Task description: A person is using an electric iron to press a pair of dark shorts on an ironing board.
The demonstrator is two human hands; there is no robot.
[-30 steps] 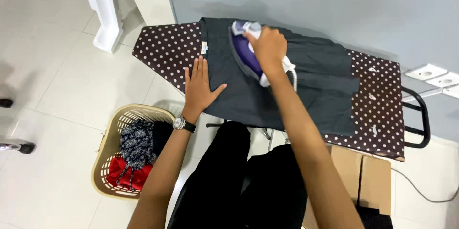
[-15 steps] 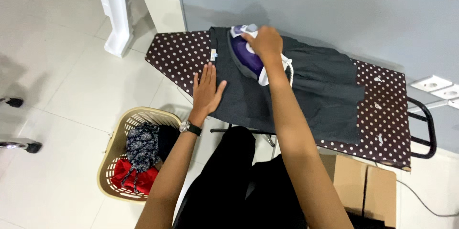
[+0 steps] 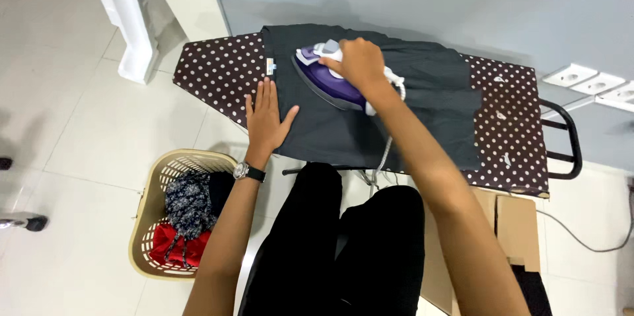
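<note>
Compared with half a second ago: little changed in the pose. Right hand (image 3: 360,64) still wrapped around the handle of the purple iron (image 3: 327,80), fingers closed tight on it, iron flat on the dark grey garment (image 3: 396,108). Left hand (image 3: 267,118) still spread flat, palm down, fingers together and thumb out, pressing the garment's near left edge, just beside and nearer than the iron. Garment spread across the brown ironing board with white dots (image 3: 218,71). Small pale label (image 3: 271,65) at the garment's left edge, just beyond the left fingertips. Beige laundry basket (image 3: 148,223) on the floor at left, holding red and patterned dark cloth. Brown cardboard box (image 3: 518,230) under the board's right end. White wall sockets (image 3: 591,81) at far right.
</note>
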